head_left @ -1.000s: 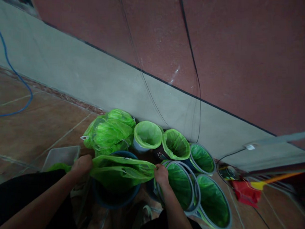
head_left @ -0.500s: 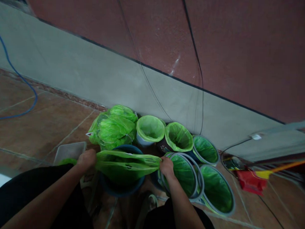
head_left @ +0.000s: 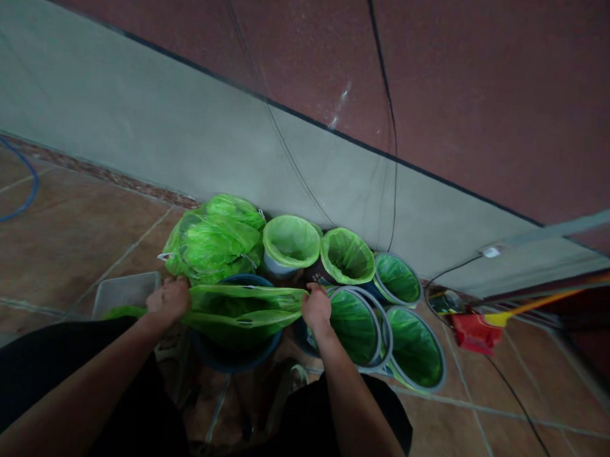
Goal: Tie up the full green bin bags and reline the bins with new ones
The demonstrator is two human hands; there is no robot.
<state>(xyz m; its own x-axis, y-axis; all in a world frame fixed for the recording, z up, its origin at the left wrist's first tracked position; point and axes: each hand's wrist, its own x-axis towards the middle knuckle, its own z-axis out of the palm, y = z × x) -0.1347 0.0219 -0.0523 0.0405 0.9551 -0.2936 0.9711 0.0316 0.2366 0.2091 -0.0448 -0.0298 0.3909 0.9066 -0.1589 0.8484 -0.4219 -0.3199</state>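
A green plastic bag (head_left: pixel 239 307) is stretched flat between my two hands over a dark blue bucket (head_left: pixel 235 355) on the floor. My left hand (head_left: pixel 168 298) is closed on the bag's left edge. My right hand (head_left: pixel 316 307) is closed on its right edge, beside a bucket lined in green (head_left: pixel 358 324). The bag's mouth hangs just above the blue bucket's rim and hides most of the opening.
Several more green-lined bins (head_left: pixel 292 241) stand along the grey wall base, with a filled green bag (head_left: pixel 212 238) at the left. A clear plastic tub (head_left: pixel 125 292) sits by my left hand. A red dustpan (head_left: pixel 474 332) and cables lie to the right.
The view has shifted a little left and down. Both hands keep their hold on the bag, which stays stretched over the blue bucket.
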